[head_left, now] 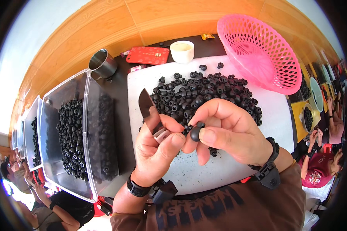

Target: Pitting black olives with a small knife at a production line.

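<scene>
My left hand is closed around a knife, its dark, shiny blade pointing up and away. Between the thumb and fingers of my right hand is a small black rounded part with a knob on it. The fingertips of both hands come together around this part, over the near side of a white board. Just beyond them spreads a heap of similar black parts. Dark crumbs dot the board below my hands.
At left, a clear plastic bin holds many black parts. A metal cup, red flat case and white cup stand behind the board. A pink basket leans at far right. Other people sit on both sides.
</scene>
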